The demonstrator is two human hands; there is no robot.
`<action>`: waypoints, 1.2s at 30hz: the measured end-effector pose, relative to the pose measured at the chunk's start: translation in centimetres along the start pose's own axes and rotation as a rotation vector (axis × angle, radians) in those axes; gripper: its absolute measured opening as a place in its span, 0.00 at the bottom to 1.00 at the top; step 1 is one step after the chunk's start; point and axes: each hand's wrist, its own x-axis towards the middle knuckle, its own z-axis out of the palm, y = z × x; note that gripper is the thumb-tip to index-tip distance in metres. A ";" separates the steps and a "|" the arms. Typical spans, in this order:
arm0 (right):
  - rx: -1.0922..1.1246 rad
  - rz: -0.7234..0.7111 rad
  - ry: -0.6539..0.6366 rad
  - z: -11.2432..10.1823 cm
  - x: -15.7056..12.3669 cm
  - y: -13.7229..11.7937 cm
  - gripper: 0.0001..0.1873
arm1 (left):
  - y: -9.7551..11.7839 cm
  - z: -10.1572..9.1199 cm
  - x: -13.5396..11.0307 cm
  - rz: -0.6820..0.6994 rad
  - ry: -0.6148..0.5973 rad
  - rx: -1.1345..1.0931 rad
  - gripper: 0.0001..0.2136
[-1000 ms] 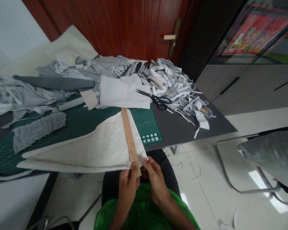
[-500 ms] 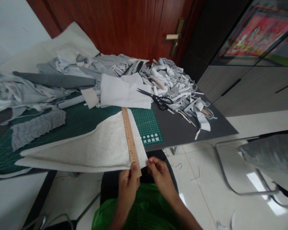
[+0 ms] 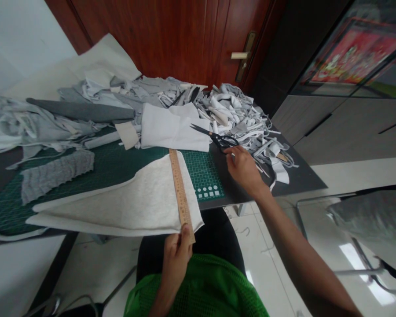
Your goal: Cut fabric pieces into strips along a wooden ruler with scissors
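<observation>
A wooden ruler (image 3: pixel 180 191) lies along the right edge of a folded off-white fabric piece (image 3: pixel 128 204) on the green cutting mat (image 3: pixel 203 174). My left hand (image 3: pixel 177 255) pinches the near end of the ruler and the fabric's corner, which hang over the table edge. My right hand (image 3: pixel 243 169) is stretched out over the dark table, fingers loosely curled, just below the handles of the black scissors (image 3: pixel 214 137). I cannot tell whether it touches them.
A heap of white and grey fabric strips (image 3: pixel 240 119) lies at the back right. White cloth (image 3: pixel 173 127), grey cloth pieces (image 3: pixel 57 171) and a dark grey roll (image 3: pixel 81 110) cover the back left. A wooden door (image 3: pixel 185 39) stands behind; a metal chair frame (image 3: pixel 336 264) is on the right.
My right hand let go of the fabric corner near the ruler's end and moved forward and right to the scissors. My left hand kept its hold.
</observation>
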 end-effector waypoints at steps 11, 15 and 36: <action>-0.339 0.040 -0.257 4.5 6.8 1.7 0.19 | 0.2 -0.4 -0.3 -0.017 -0.007 -0.047 0.30; -0.356 -0.041 -0.326 3.7 8.0 2.4 0.17 | 0.3 -0.4 -0.2 -0.039 -0.047 -0.044 0.32; -0.513 0.009 -0.388 1.3 9.7 1.6 0.26 | 1.3 -0.1 -0.2 -0.106 -0.044 -0.082 0.37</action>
